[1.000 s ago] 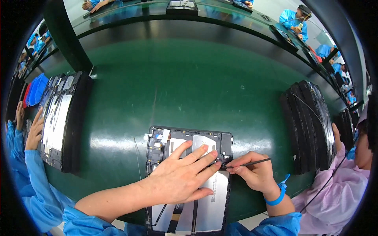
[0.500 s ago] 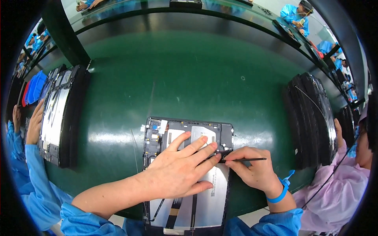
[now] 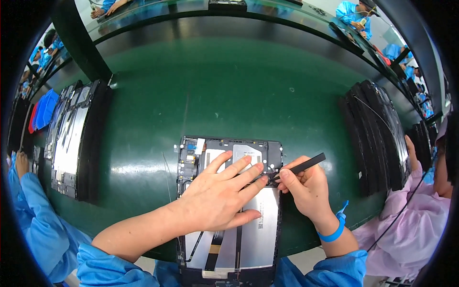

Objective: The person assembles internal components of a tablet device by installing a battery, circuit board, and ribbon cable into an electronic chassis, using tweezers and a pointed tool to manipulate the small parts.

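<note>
An opened tablet (image 3: 267, 210) lies face down before me, its inside showing silver battery plates, dark flex cables and small boards along the top. My left hand (image 3: 222, 191) rests flat across its middle, fingers spread and pointing up to the right. At the tablet's right edge, my right hand (image 3: 306, 186) pinches a flat black tool (image 3: 308, 164) that narrows to a thin tip. That tip reaches the inside of the tablet just beside my left fingertips. What it touches is too small to make out. A blue wrist strap (image 3: 333, 230) circles my right wrist.
A stack of opened tablets (image 3: 71, 138) stands at the left, with blue trays (image 3: 46, 109) behind it. Another stack (image 3: 377, 138) stands at the right, beside a person in a pink sleeve (image 3: 394, 215). A thin wire (image 3: 166, 174) lies left of my tablet on the green table (image 3: 201, 86).
The black tool's back end has swung upward, and my right hand has turned with it. My left hand stays spread on the tablet. The neighbour's hand at the left has drawn back from the stack.
</note>
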`<state>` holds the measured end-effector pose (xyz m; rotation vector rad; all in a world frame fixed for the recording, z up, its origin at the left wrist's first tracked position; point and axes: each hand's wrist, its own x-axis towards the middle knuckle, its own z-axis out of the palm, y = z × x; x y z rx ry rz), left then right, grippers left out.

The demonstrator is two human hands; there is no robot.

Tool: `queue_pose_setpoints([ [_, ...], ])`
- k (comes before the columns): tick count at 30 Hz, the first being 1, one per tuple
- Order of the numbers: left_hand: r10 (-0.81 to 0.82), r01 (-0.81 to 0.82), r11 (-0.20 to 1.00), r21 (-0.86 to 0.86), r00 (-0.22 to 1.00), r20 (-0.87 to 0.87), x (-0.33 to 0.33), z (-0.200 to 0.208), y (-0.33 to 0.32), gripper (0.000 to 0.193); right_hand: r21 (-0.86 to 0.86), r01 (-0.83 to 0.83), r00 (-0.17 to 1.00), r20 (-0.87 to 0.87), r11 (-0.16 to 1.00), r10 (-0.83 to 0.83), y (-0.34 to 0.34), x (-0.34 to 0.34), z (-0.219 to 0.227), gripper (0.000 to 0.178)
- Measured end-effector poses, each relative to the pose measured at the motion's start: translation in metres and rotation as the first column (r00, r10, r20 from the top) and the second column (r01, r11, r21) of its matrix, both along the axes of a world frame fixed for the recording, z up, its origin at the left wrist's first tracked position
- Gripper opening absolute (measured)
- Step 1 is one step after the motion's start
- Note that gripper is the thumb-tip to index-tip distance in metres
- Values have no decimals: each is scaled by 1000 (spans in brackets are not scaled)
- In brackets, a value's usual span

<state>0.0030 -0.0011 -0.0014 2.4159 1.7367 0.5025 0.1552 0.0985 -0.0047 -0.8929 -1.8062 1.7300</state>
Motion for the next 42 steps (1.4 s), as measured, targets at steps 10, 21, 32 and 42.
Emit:
queue_pose_setpoints([
  [10, -1, 1, 1000, -10, 1000, 15, -3, -1, 2, 50, 704, -211, 975, 206, 679, 89, -7, -7, 9, 8],
  [21, -6, 7, 1000, 12, 999, -35, 1, -3, 0, 49, 7, -138, 986, -91, 990, 138, 10, 6, -7, 11],
  [32, -4, 4, 1000, -8, 999, -38, -1, -1, 6, 50, 450, -220, 974, 145, 865, 172, 9, 2, 2, 9],
  [42, 3, -9, 995, 101, 999, 54, -3, -8, 0, 48, 176, -152, 987, -30, 973, 159, 5, 3, -2, 11],
])
